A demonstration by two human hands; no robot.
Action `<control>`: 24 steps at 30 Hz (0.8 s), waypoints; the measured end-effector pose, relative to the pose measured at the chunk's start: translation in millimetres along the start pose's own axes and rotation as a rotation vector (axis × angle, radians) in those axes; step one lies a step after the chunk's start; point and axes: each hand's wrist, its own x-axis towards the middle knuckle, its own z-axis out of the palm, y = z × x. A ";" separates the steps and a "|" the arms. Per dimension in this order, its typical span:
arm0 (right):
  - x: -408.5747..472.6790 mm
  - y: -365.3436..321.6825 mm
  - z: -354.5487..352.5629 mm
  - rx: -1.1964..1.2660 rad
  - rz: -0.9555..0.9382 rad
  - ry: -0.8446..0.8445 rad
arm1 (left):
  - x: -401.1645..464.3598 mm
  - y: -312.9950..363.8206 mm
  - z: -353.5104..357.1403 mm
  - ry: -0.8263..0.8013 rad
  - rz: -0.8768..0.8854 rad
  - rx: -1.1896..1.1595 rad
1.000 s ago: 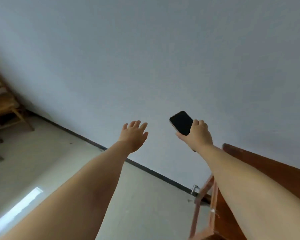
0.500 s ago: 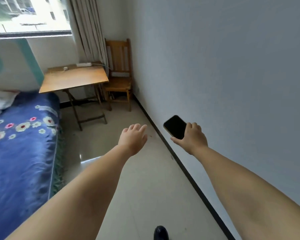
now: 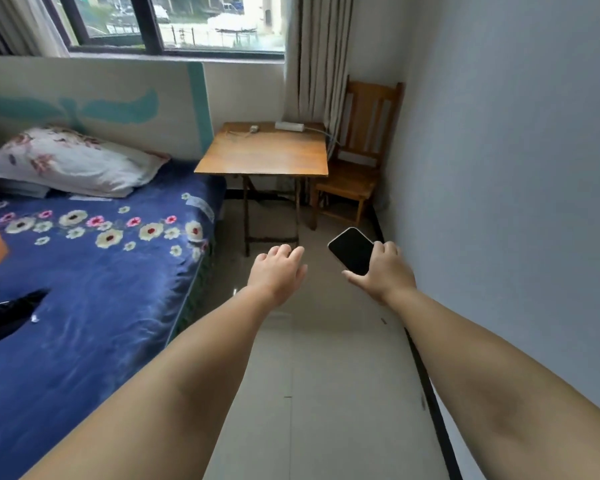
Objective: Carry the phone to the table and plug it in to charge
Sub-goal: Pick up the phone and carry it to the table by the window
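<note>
A bed (image 3: 84,271) with a blue flowered cover is seen along the left, and a floral pillow (image 3: 73,161) is laid at its head. Right of the bed, a wooden counter (image 3: 267,157) is placed under the window; a white power strip (image 3: 289,126) and a small white charger (image 3: 254,128) are noted at its far edge. The left hand (image 3: 278,271) is held out empty, palm down, fingers loosely spread. The phone (image 3: 352,249) is gripped at its lower end by the right hand (image 3: 383,271), dark screen up, in the air over the floor, well short of the counter. A wooden chair (image 3: 357,161) is set in the corner by the right wall.
</note>
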 end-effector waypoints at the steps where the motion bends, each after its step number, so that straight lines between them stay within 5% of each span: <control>1: 26.1 -10.3 8.9 -0.003 -0.024 -0.013 | 18.9 -14.7 1.5 -0.003 -0.030 -0.002; 14: 330.9 -120.7 84.9 0.030 -0.091 -0.031 | 284.2 -202.6 -17.7 0.017 -0.127 0.040; 24: 544.8 -124.5 125.0 -0.031 -0.024 -0.049 | 503.1 -266.9 -1.1 0.010 -0.046 0.016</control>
